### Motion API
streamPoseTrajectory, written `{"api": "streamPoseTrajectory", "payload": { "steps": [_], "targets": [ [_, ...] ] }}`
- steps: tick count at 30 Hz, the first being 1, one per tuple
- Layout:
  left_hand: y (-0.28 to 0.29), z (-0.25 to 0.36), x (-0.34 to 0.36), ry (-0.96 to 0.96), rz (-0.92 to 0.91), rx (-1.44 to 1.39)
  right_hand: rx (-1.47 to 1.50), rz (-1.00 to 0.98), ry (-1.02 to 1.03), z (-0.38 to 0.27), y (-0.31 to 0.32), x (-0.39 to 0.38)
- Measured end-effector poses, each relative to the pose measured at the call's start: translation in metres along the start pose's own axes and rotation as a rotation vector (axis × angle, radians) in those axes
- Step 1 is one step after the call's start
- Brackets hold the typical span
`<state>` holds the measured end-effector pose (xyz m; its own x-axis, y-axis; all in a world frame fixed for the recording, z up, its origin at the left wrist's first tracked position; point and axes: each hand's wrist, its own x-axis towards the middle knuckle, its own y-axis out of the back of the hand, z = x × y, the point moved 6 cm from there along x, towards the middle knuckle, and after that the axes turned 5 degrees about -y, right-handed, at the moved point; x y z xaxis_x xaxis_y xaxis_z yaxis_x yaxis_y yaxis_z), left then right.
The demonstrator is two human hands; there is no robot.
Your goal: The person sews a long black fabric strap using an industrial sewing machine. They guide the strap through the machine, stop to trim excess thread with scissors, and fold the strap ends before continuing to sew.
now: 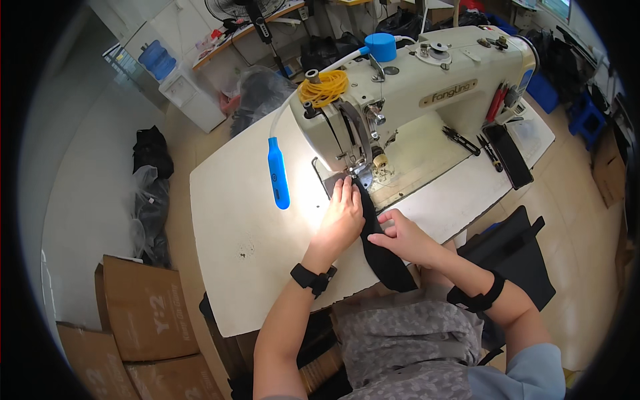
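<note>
A long black fabric strip (385, 263) runs from under the presser foot (353, 175) of a white sewing machine (407, 87) down to the table's front edge. My left hand (343, 213) lies on the strip's upper part, its fingers stretched flat and their tips close to the presser foot. At the strip's right edge, my right hand (405, 239) has its fingers curled and its thumb over the fabric; the fingertips beneath are partly hidden. The lower end of the strip widens and reaches toward my lap.
A blue lamp handle (278, 175) stands left of the machine head. Thread snips (461, 141), tweezers (490, 153) and a black phone (508, 157) lie at the right. Black fabric pieces (510, 257) hang beside my right arm. Cardboard boxes (147, 310) stand on the left floor.
</note>
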<state>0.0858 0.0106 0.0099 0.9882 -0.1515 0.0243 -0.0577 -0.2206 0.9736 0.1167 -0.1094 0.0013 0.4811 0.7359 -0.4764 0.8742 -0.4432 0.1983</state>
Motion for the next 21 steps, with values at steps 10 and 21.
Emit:
{"api": "streamPoseTrajectory", "payload": {
  "steps": [10,21],
  "targets": [
    [0.011,-0.012,-0.018,0.151,0.27,-0.394,0.57,-0.189,0.055,0.0,-0.029,0.013],
    [0.038,0.016,-0.075,0.703,0.385,-2.187,0.43,-0.444,0.325,0.01,-0.011,-0.085]
  ]
}}
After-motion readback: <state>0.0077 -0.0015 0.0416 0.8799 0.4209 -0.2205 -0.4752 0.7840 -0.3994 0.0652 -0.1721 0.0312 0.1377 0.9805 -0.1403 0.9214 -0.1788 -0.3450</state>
